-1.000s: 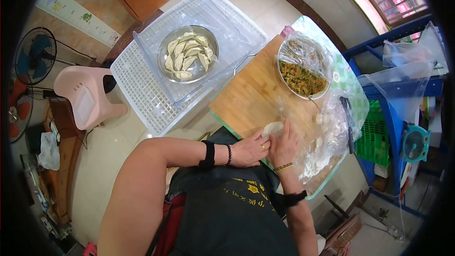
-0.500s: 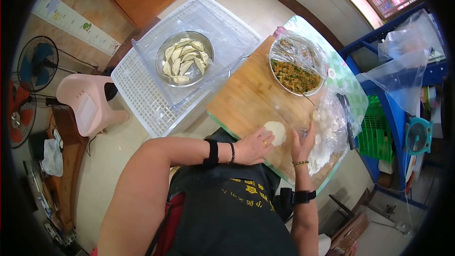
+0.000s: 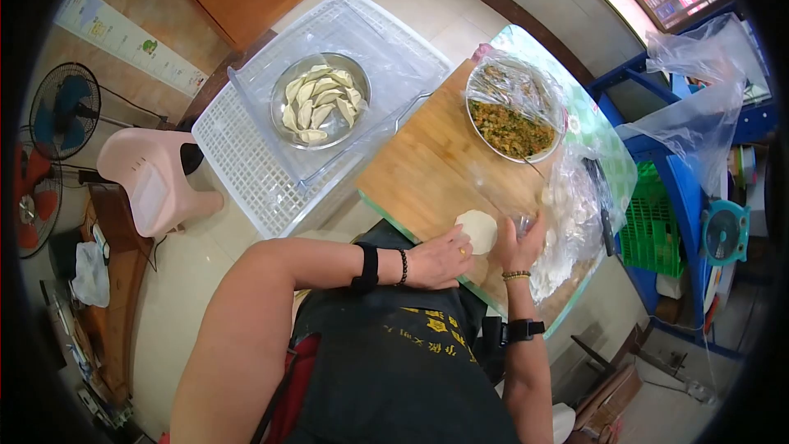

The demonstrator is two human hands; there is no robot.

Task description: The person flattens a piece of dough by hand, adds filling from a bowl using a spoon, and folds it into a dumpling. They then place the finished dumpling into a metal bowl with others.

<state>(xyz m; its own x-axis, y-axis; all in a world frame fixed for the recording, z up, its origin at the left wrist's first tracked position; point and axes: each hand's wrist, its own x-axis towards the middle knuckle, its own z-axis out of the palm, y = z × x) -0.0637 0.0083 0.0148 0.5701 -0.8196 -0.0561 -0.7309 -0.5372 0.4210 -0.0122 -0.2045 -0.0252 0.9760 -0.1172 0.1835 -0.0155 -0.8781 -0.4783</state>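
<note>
A round, pale dumpling wrapper lies near the front edge of the wooden board. The fingers of my left hand close on its left edge. To the right of the wrapper is my right hand, curled against a clear, see-through object whose kind I cannot make out. Beyond both hands, a metal bowl of chopped filling is partly covered with plastic film. Folded dumplings lie in a steel bowl to the left.
Crumpled plastic with white flour or dough lies along the board's right side, beside a black-handled knife. The steel bowl stands on a clear lid over a white plastic crate. A blue shelf is at right, a pink stool at left.
My right hand has moved slightly left and nearer the wrapper, its fingers curling in more. My left hand has shifted slightly left, baring more of the wrapper.
</note>
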